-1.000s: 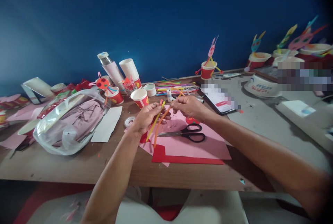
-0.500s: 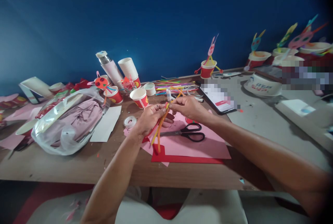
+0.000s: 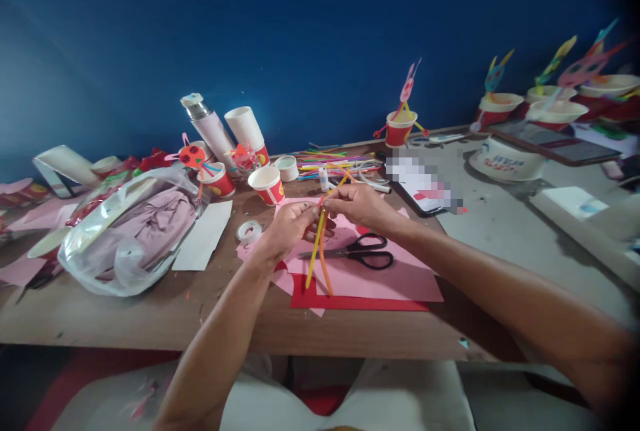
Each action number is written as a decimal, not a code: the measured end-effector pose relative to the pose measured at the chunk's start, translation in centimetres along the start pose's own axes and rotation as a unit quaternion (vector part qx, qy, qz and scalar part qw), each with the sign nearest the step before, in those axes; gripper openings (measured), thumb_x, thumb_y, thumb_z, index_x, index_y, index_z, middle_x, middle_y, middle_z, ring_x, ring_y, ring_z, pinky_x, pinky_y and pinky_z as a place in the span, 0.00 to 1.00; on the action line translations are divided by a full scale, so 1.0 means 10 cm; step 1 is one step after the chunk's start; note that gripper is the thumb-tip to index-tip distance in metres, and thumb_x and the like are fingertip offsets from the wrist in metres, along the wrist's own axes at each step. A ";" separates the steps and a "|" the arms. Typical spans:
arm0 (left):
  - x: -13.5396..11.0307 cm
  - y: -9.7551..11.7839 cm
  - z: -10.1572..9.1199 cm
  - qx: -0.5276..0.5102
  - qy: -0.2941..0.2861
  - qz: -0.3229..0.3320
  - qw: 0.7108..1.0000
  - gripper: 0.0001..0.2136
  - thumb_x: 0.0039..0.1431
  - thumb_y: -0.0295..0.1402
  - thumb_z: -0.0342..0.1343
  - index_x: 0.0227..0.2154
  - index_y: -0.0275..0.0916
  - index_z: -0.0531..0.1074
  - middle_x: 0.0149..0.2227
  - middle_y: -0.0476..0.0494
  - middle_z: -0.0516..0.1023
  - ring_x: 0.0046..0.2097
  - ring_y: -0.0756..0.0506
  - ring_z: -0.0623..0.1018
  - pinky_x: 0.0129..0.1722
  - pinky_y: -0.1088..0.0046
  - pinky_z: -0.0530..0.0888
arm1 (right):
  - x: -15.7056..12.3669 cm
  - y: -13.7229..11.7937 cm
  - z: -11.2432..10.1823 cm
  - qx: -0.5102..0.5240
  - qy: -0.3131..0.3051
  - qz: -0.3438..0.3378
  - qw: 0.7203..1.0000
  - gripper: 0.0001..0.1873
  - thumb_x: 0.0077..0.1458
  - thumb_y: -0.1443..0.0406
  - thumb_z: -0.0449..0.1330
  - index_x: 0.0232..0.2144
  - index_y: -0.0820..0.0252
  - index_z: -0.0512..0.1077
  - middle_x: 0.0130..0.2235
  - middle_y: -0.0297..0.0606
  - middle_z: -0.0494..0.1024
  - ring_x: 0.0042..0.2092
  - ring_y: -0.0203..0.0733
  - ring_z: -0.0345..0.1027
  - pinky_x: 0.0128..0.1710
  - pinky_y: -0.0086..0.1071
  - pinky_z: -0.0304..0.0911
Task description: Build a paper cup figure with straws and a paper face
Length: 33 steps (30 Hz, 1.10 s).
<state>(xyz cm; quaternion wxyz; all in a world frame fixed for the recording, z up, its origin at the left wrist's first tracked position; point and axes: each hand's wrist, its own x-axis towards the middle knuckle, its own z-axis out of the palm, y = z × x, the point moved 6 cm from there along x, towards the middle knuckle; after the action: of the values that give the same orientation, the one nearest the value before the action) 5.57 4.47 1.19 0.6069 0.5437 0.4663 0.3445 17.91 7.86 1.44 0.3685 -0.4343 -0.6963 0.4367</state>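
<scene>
Straws come first in the head view. I hold a yellow straw (image 3: pixel 313 256) and an orange straw (image 3: pixel 326 272) together at their top ends, above the tabletop (image 3: pixel 150 314). My left hand (image 3: pixel 291 224) is closed around the top of the yellow straw, fingers curled in. My right hand (image 3: pixel 358 205) pinches the top of the orange straw against it, so the two hands meet fingertip to fingertip. Both straws hang down from that pinch and part a little toward the bottom, yellow on the left and orange on the right. Their lower ends are over the near edge of the pink paper (image 3: pixel 395 277) and the red paper (image 3: pixel 365 303) that lies under it.

Black-handled scissors (image 3: pixel 364 254) lie on the pink paper just beside the straws, blades pointing left, under my right wrist. A roll of tape (image 3: pixel 249 231) sits near my left hand, and a white sheet (image 3: pixel 204 237) lies to the left of the roll. A red and white paper cup (image 3: pixel 268 186) stands upright beyond my left hand. A loose pile of coloured straws (image 3: pixel 333 165) lies behind both hands. Farther left, a clear plastic bag (image 3: pixel 127 234) with cloth inside lies on the tabletop. A phone (image 3: pixel 425 194) lies to the right of my right hand.
</scene>
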 end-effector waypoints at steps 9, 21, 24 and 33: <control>0.00 0.00 0.04 -0.044 -0.009 -0.008 0.999 0.14 0.55 0.36 0.53 0.39 0.29 0.71 0.29 0.37 0.79 0.27 0.46 0.78 0.28 0.71 0.74 | -0.01 0.00 0.00 0.040 0.026 0.000 0.999 0.09 0.47 0.61 0.56 0.23 0.63 0.71 0.22 0.31 0.70 0.19 0.25 0.49 0.19 0.24 0.47; -0.02 -0.02 0.06 -0.040 0.023 -0.012 0.999 0.10 0.58 0.29 0.46 0.35 0.30 0.71 0.24 0.42 0.77 0.24 0.49 0.77 0.26 0.74 0.74 | 0.01 0.02 0.01 0.052 0.022 -0.003 0.998 0.11 0.47 0.60 0.57 0.23 0.63 0.72 0.22 0.32 0.72 0.19 0.25 0.50 0.19 0.24 0.48; -0.02 -0.01 0.06 -0.029 0.027 -0.009 0.999 0.09 0.57 0.29 0.48 0.35 0.30 0.71 0.24 0.43 0.76 0.24 0.49 0.76 0.25 0.74 0.74 | 0.00 0.02 0.01 0.056 0.025 -0.008 0.998 0.11 0.47 0.60 0.58 0.24 0.63 0.72 0.22 0.32 0.72 0.19 0.25 0.50 0.19 0.24 0.48; 0.00 -0.02 0.01 -0.020 0.027 0.012 0.999 0.12 0.51 0.36 0.57 0.32 0.31 0.70 0.22 0.45 0.75 0.22 0.50 0.76 0.24 0.76 0.73 | 0.00 0.00 0.03 0.072 0.014 -0.016 0.997 0.12 0.48 0.59 0.57 0.27 0.63 0.74 0.22 0.31 0.71 0.19 0.25 0.51 0.19 0.23 0.48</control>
<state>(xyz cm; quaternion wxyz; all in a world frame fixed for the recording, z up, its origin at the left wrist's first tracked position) 5.61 4.39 1.01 0.6003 0.5276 0.4688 0.3760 17.66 7.80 1.30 0.4156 -0.4013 -0.6649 0.4734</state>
